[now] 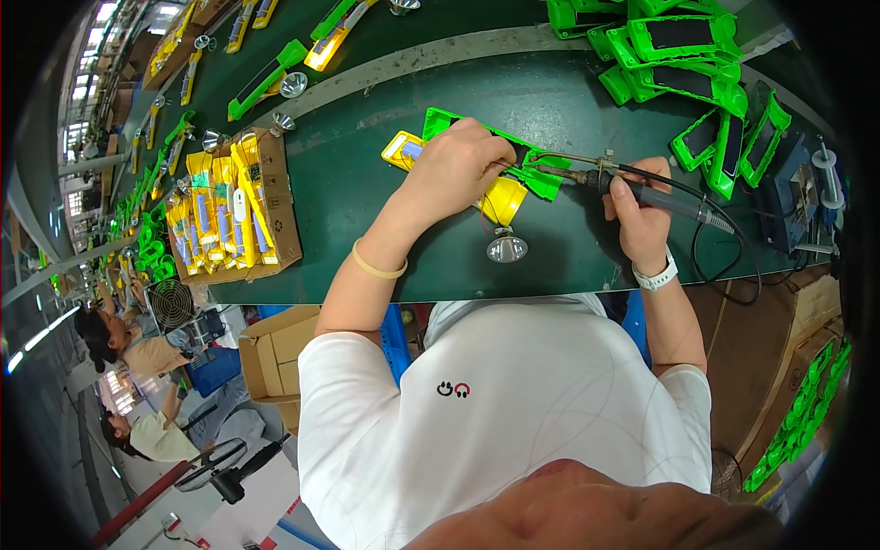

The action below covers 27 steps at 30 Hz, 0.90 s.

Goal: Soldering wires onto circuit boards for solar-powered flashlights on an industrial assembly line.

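My right hand point(639, 209) is wrapped round the dark handle of a soldering iron point(660, 198), whose metal tip points left at a green plastic casing point(546, 183). A thin feed tube point(573, 158) runs along the iron. Over the casing lies my left hand point(463, 165), its thumb and fingers pinched together at the inner side; what they pinch is too small to make out. Under and beside that hand is a yellow housing point(503, 200) with a pale violet cell point(412, 149) at its far end. A round silver reflector point(507, 247) hangs off the yellow housing by thin wires.
Left of my arm stands a cardboard box point(280, 197) packed with yellow housings. Green casings point(683, 64) are heaped at the back right. A dark soldering station point(790, 197) with a looping cable sits at the right edge. Lamp parts point(266, 81) line the belt beyond a grey rail.
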Each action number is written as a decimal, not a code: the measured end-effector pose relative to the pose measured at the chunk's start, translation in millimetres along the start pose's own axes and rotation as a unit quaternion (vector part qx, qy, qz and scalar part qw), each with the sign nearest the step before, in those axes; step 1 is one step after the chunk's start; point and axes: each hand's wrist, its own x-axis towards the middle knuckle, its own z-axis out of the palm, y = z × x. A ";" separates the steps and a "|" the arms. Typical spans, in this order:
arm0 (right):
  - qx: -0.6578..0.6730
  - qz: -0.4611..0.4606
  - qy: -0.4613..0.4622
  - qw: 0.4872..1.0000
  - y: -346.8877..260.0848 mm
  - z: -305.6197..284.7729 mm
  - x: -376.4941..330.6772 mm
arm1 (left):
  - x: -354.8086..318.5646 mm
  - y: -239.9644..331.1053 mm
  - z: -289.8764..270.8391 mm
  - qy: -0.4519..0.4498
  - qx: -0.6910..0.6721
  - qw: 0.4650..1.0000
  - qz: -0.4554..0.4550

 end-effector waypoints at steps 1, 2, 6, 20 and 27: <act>0.000 0.000 0.000 1.000 0.3 -0.2 -0.3 | 0.1 0.1 -0.8 -0.009 0.006 1.000 0.010; -0.002 0.001 -0.005 1.000 0.1 -0.4 -1.0 | 0.7 -0.2 -1.0 -0.009 0.006 1.000 0.011; -0.028 0.010 -0.018 0.999 3.4 -0.2 -2.8 | 4.5 1.3 -2.2 -0.022 0.037 0.999 0.031; 0.008 -0.048 0.018 0.999 -1.6 -0.5 -5.0 | 5.5 -0.1 -1.0 -0.024 0.062 0.997 0.033; 0.092 0.011 0.012 0.996 -19.3 30.0 5.8 | 6.0 0.6 1.1 -0.017 0.065 0.997 0.040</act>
